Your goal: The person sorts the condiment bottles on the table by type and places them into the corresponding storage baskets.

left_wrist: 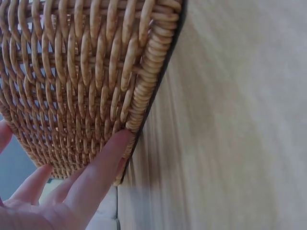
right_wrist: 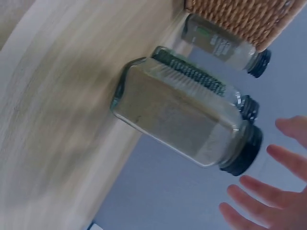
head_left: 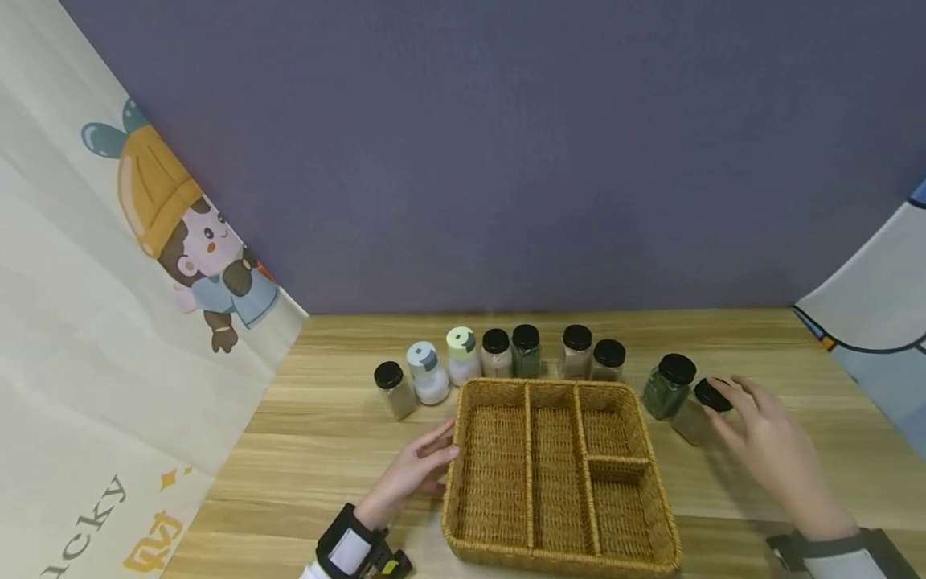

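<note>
Where right fingers hover, a jar stands just beside.

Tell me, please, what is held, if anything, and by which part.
Nothing: the left hand only touches the divided wicker basket's side; the right hand hovers by a glass jar's lid.

Wood-grain table, wicker basket, nine jars

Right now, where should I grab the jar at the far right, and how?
Probably pinch its round black lid, coming from above and the right: the jar stands upright, lid on top, and the green jar crowds its left side.
</note>
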### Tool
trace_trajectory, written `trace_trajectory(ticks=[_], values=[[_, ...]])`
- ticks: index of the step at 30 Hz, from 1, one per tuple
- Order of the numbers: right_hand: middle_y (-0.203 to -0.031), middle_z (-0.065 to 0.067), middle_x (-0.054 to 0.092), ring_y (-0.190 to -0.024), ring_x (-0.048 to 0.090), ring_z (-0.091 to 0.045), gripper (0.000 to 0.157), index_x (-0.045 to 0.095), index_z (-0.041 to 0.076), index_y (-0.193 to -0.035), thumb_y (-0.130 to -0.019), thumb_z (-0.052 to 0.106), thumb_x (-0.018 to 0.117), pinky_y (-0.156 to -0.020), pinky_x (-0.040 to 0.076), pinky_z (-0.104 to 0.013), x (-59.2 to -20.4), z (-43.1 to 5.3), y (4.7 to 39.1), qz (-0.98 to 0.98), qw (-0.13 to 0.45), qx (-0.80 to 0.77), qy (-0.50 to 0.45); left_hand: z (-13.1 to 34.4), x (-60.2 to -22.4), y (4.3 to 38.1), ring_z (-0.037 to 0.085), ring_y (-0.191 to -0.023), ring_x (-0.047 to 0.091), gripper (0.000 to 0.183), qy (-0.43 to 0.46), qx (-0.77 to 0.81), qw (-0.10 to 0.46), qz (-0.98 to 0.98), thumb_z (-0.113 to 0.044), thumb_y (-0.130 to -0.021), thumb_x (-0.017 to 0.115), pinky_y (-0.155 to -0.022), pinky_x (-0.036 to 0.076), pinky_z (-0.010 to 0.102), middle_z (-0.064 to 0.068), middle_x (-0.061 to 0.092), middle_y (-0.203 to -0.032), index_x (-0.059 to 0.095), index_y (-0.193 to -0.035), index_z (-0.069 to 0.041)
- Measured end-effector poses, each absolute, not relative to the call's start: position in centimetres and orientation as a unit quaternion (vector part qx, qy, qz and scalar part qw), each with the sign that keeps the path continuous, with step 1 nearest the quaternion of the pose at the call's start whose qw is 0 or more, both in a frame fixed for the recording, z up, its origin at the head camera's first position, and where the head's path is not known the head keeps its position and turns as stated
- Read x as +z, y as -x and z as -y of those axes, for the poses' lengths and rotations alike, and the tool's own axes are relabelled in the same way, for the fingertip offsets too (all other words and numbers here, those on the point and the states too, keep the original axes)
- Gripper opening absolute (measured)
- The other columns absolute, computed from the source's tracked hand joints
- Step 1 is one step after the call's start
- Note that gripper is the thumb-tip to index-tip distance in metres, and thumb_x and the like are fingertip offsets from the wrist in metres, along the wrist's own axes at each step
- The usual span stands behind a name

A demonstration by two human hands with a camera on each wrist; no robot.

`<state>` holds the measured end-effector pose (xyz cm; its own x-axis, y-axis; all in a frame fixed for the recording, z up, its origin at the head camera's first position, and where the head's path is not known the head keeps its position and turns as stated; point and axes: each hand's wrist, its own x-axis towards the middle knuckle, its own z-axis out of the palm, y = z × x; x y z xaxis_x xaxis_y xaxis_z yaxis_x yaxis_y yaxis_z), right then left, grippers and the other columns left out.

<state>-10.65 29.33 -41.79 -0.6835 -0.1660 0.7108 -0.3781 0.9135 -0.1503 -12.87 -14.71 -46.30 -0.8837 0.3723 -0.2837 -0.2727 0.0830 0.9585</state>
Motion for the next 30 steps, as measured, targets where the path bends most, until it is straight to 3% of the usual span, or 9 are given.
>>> trace_trajectory(ticks=[3, 5, 12, 14, 19, 24, 30], values=[[-0.107, -0.035, 0.049, -0.082, 0.050, -0.051, 0.041, 0.056, -0.003, -0.109, -0.080, 0.026, 0.063, -0.058, 0.044, -0.059, -42.0, -29.6, 10.9, 0.924, 0.322, 0.159, -0.133, 14.7, -46.3, 12.9, 0.038, -0.114, 0.044, 0.066, -0.034, 0.682, 0.238, -0.690, -0.029, -0.083, 0.060, -0.076, 0.051, 0.044, 0.026, 0.029, -0.137, 0.029, -0.138, -0.014], [-0.109, -0.035, 0.047, -0.083, 0.048, -0.052, 0.045, 0.054, -0.002, -0.112, -0.075, 0.019, 0.068, -0.055, 0.045, -0.058, -42.1, -29.7, 11.0, 0.935, 0.288, 0.171, -0.121, 14.7, -46.3, 12.9, 0.038, -0.114, 0.044, 0.064, -0.034, 0.687, 0.238, -0.685, -0.026, -0.083, 0.060, -0.076, 0.050, 0.045, 0.026, 0.029, -0.136, 0.030, -0.138, -0.013], [-0.107, -0.032, 0.047, -0.082, 0.049, -0.049, 0.051, 0.051, -0.005, -0.116, -0.075, 0.018, 0.069, -0.053, 0.046, -0.054, -42.5, -30.2, 11.5, 0.943, 0.238, 0.206, -0.105, 14.7, -46.2, 13.0, 0.038, -0.114, 0.045, 0.064, -0.030, 0.690, 0.239, -0.683, -0.026, -0.083, 0.061, -0.077, 0.050, 0.045, 0.026, 0.030, -0.136, 0.031, -0.138, -0.013], [-0.106, -0.031, 0.048, -0.067, 0.053, -0.039, 0.051, 0.049, -0.005, -0.118, -0.076, 0.019, 0.068, -0.049, 0.046, -0.046, -42.6, -30.3, 11.5, 0.947, 0.225, 0.208, -0.100, 14.7, -46.1, 13.0, 0.038, -0.113, 0.045, 0.065, -0.028, 0.690, 0.240, -0.682, -0.026, -0.082, 0.061, -0.077, 0.050, 0.046, 0.026, 0.030, -0.136, 0.031, -0.138, -0.013], [-0.098, -0.025, 0.052, -0.053, 0.048, -0.019, 0.053, 0.051, -0.002, -0.118, -0.073, 0.017, 0.071, -0.040, 0.037, -0.028, -44.3, -31.5, 12.7, 0.938, 0.245, 0.225, -0.102, 14.7, -46.1, 12.9, 0.038, -0.113, 0.046, 0.065, -0.029, 0.695, 0.237, -0.678, -0.027, -0.081, 0.062, -0.076, 0.050, 0.046, 0.026, 0.031, -0.135, 0.032, -0.137, -0.012], [-0.092, -0.013, 0.057, -0.063, 0.047, -0.008, 0.061, 0.055, 0.008, -0.118, -0.062, 0.017, 0.079, -0.045, 0.043, -0.022, -49.0, -34.6, 15.0, 0.920, 0.305, 0.220, -0.116, 14.6, -46.2, 13.0, 0.038, -0.112, 0.046, 0.065, -0.032, 0.692, 0.232, -0.683, -0.027, -0.081, 0.062, -0.075, 0.050, 0.047, 0.026, 0.032, -0.135, 0.033, -0.137, -0.011], [-0.093, -0.012, 0.057, -0.064, 0.046, -0.006, 0.062, 0.055, 0.013, -0.120, -0.063, 0.018, 0.079, -0.045, 0.037, -0.013, -51.4, -36.1, 16.3, 0.913, 0.315, 0.228, -0.124, 14.6, -46.1, 13.0, 0.040, -0.113, 0.045, 0.064, -0.030, 0.695, 0.230, -0.681, -0.026, -0.082, 0.062, -0.075, 0.050, 0.047, 0.027, 0.031, -0.135, 0.032, -0.137, -0.010]])
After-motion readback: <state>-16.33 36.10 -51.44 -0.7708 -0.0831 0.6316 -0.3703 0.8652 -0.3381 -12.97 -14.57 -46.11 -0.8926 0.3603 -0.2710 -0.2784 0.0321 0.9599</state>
